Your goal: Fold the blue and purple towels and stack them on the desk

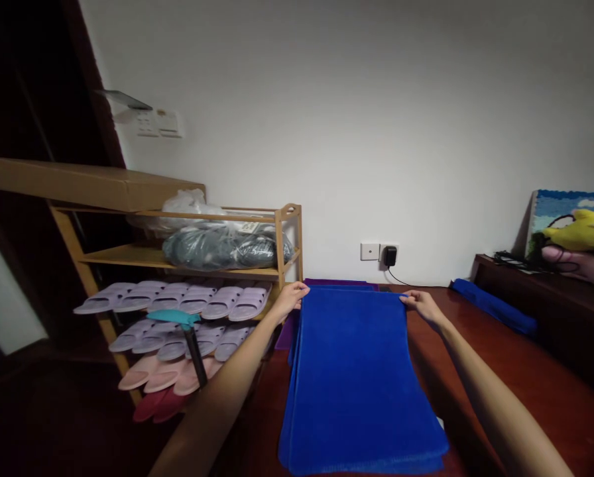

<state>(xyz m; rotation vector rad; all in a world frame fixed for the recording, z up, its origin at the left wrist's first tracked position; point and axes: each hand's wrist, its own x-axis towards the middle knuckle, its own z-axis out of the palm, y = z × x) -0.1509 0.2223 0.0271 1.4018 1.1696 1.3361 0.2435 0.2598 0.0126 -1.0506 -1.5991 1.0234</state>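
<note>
A stack of flat blue towels (356, 377) lies on the reddish-brown wooden table in front of me, long side running away from me. My left hand (292, 297) pinches the far left corner of the top towel. At the far right corner, my right hand (421, 306) pinches the same towel between thumb and fingers. The far edge is stretched straight between both hands. Purple cloths (286, 334) stick out from under the stack at its left and far sides.
Left of the table stands a wooden shoe rack (280, 245) with several slippers (250, 301), a bagged bundle (217, 245) and a cardboard box (88, 184). A folded blue cloth (496, 306) lies at the right. A black charger (389, 256) plugs into the wall.
</note>
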